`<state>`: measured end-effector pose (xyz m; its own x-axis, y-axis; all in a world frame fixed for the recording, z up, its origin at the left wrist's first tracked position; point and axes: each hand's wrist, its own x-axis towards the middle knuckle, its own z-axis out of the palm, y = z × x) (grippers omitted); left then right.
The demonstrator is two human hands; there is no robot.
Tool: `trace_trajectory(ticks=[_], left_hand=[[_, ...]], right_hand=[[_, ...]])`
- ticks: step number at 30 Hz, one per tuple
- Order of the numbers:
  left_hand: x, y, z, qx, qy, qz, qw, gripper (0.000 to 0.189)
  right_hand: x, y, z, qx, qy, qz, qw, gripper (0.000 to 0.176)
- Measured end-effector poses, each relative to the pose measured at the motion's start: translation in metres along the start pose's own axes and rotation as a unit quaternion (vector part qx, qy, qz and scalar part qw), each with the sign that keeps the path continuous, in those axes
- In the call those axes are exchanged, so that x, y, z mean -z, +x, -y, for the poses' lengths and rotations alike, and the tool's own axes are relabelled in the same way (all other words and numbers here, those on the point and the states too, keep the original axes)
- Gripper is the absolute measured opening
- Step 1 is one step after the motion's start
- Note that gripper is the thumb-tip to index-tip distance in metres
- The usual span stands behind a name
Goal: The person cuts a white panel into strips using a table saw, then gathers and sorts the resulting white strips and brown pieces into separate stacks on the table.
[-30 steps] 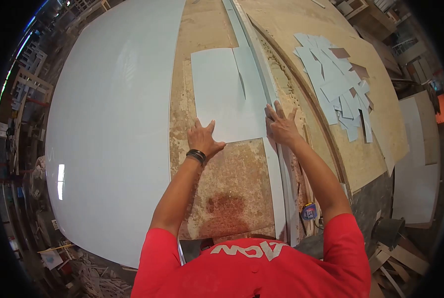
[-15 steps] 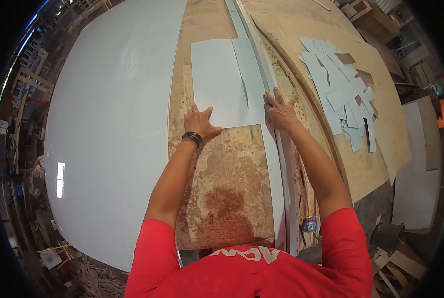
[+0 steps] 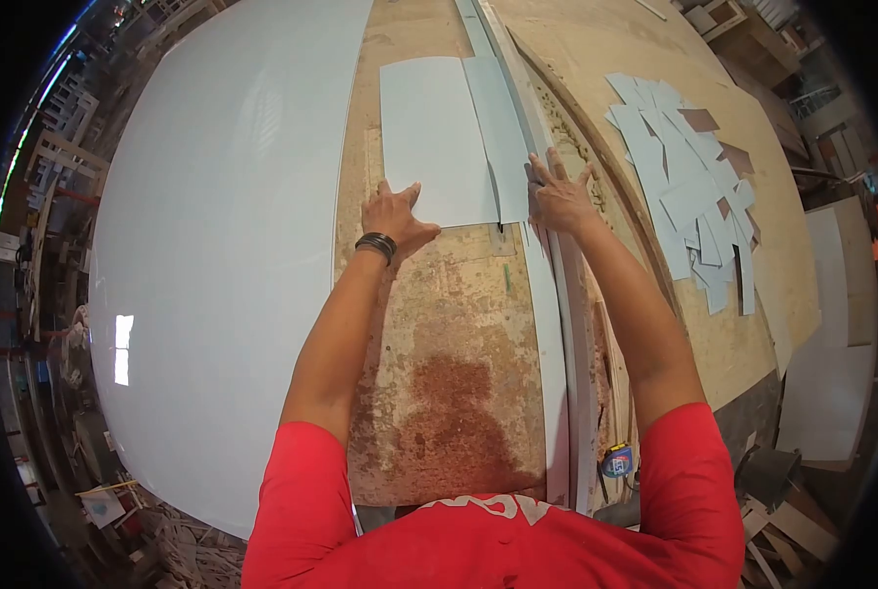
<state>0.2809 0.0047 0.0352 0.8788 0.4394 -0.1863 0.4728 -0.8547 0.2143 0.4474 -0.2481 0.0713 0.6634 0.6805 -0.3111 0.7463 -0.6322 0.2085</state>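
Reaching Well Forward, We Work in a Crowded Shop

Our left hand sets spread fingers on the near left corner of a white sheet, thumb lying along its near edge. Our right hand, fingers also splayed and unclenched, lies over a long rail; we cannot make out the dark patch by its fingertips. The sheet lies flat on the bench, a narrow strip parted from it along its right side, against the rail. A small dark upright piece shows at the seam's near end.

That rail stands between our sheet and a heap of white offcuts on plywood to the right. A broad, glossy white panel fills the left side. Beyond our right forearm's rail side sits a tape measure; a dark bucket and scrap boards crowd the lower right.

Compared with a second ago, the sheet and our hands are farther up the bench, exposing more stained surface. The seam, which then stopped short, now reaches the near edge.
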Motion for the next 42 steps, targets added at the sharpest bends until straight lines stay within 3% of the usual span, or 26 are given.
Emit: trace_trajectory(ticks=[6,10,12,15,17,18,19,21,23,29,31,39,42], left_hand=[[0.025,-0.004,0.033,0.001,-0.048,-0.005,0.999,0.093],[0.042,-0.055,0.074,-0.040,-0.057,-0.048,0.996,0.097],[0.041,-0.089,0.089,-0.087,-0.055,-0.083,0.991,0.085],[0.048,-0.136,0.101,-0.079,-0.114,-0.103,0.985,0.070],[0.046,-0.171,0.113,-0.058,-0.168,-0.143,0.974,0.055],[0.055,-0.193,0.109,0.038,-0.301,-0.109,0.947,0.045],[0.060,-0.215,0.114,0.078,-0.323,-0.092,0.939,0.046],[0.052,-0.254,0.133,0.056,-0.384,-0.160,0.908,0.052],[0.055,-0.296,0.133,0.152,-0.526,-0.177,0.818,0.069],[0.038,-0.380,0.155,0.236,-0.522,-0.161,0.804,0.074],[0.033,-0.391,0.157,0.289,-0.498,-0.109,0.810,0.071],[0.001,-0.411,0.157,0.309,-0.535,-0.101,0.780,0.062],[-0.012,-0.426,0.158,0.313,-0.534,-0.062,0.783,0.058]], right_hand=[[0.018,0.024,-0.003,-0.013,-0.024,0.050,0.998,0.053],[0.016,0.061,-0.015,-0.007,-0.001,0.002,1.000,0.052],[0.029,0.078,-0.017,-0.011,-0.021,0.034,0.999,0.049],[0.040,0.108,-0.023,-0.017,-0.010,0.033,0.999,0.046],[0.043,0.130,-0.029,-0.019,-0.010,0.028,0.999,0.045],[0.045,0.141,-0.032,-0.025,-0.006,0.026,0.999,0.045],[0.047,0.150,-0.033,-0.031,-0.003,0.024,0.999,0.046],[0.053,0.167,-0.032,-0.040,-0.001,0.028,0.999,0.044],[0.049,0.189,-0.036,-0.050,0.017,0.013,0.999,0.043],[0.075,0.197,0.015,-0.136,0.001,-0.013,0.991,0.062],[0.083,0.202,0.020,-0.148,0.013,-0.003,0.989,0.060],[0.082,0.215,0.015,-0.178,0.019,0.035,0.983,0.047],[0.076,0.213,0.011,-0.131,-0.057,0.065,0.988,0.050]])
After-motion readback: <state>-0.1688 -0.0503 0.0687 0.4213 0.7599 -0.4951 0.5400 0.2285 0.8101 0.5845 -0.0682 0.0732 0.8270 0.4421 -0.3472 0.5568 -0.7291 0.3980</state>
